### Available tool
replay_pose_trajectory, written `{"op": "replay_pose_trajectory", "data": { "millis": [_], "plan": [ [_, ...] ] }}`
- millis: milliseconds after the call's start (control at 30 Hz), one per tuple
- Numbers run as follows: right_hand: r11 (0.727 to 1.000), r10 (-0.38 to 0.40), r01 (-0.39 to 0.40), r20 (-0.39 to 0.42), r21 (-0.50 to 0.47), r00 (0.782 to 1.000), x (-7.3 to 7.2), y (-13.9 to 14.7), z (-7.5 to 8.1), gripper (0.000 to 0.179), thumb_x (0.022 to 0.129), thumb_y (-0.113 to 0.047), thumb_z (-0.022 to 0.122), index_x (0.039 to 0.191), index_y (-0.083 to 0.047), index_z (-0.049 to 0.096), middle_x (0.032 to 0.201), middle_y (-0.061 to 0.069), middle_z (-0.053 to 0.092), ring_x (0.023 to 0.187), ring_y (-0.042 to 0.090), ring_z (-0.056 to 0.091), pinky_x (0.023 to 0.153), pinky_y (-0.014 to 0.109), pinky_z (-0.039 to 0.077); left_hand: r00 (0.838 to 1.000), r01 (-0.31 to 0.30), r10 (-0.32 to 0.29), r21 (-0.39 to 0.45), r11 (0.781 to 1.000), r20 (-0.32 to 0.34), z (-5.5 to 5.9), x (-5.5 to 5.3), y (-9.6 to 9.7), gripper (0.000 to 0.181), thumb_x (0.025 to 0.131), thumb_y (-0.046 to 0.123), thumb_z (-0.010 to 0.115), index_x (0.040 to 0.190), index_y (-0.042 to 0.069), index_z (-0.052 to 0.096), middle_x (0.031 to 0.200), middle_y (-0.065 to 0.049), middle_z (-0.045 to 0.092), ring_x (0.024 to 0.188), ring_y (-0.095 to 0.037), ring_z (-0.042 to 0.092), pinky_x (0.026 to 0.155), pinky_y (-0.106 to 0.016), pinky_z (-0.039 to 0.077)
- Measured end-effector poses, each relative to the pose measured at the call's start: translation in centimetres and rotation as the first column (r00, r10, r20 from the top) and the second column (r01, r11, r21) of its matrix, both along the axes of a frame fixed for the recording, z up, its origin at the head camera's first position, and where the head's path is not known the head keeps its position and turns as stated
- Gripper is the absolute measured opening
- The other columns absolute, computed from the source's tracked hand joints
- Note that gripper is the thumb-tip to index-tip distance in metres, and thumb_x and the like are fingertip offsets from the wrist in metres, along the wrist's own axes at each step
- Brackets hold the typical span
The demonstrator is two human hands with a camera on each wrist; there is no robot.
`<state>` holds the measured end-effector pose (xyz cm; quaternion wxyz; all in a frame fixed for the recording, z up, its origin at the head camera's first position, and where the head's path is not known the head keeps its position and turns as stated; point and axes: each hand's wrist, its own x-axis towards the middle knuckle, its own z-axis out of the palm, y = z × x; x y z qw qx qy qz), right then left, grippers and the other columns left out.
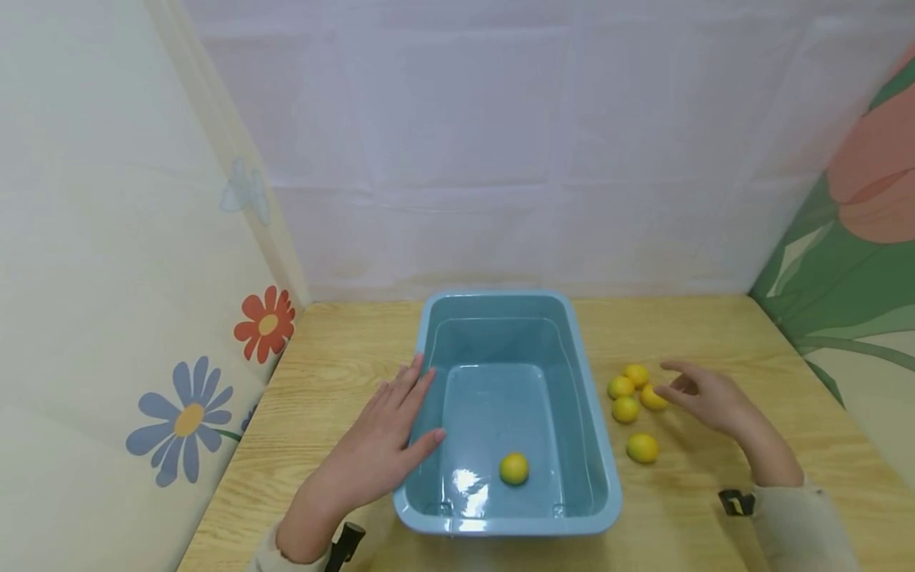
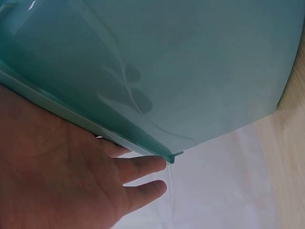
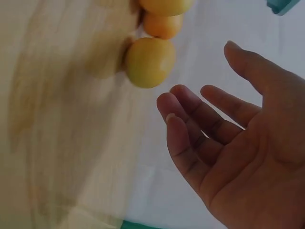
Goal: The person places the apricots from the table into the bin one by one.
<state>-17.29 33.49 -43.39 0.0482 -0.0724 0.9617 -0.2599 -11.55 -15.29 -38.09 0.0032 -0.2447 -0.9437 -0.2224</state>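
A blue plastic tub (image 1: 500, 405) stands on the wooden table, and one yellow-green citrus fruit (image 1: 514, 469) lies on its floor near the front. My left hand (image 1: 389, 437) rests along the tub's left rim with its fingers extended; in the left wrist view the fingers lie against the rim's underside (image 2: 90, 126). To the tub's right sits a cluster of small citrus fruits (image 1: 625, 410), with a separate citrus fruit (image 1: 642, 448) nearer the front. My right hand (image 1: 708, 397) hovers beside the cluster, fingers loosely bent and holding nothing, its thumb tip close to the rightmost fruit (image 1: 654, 397).
The wooden table (image 1: 336, 349) extends to both sides of the tub. A white cloth backdrop (image 1: 457, 159) hangs behind it. Flower-patterned panels stand at the left (image 1: 107, 278) and right (image 1: 858, 262).
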Motion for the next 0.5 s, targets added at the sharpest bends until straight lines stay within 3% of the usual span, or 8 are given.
{"op": "replay_pose_trajectory", "data": {
  "millis": [500],
  "plan": [
    [1.0, 0.016, -0.016, 0.152, 0.004, 0.988, -1.1, 1.7, -2.6, 0.069, 0.098, -0.046, 0.064, 0.139, 0.007, 0.051, 0.101, 0.019, 0.072, 0.089, 0.03, 0.067, 0.077, 0.049, 0.056, 1.0, 0.01, -0.01, 0.016, 1.0, -0.011, -0.1, 0.1, -0.2, 0.078, 0.103, 0.054, 0.048, 0.163, 0.013, 0.019, 0.171, -0.003, 0.002, 0.156, -0.028, 0.008, 0.123, -0.057, 0.015]
  ]
}}
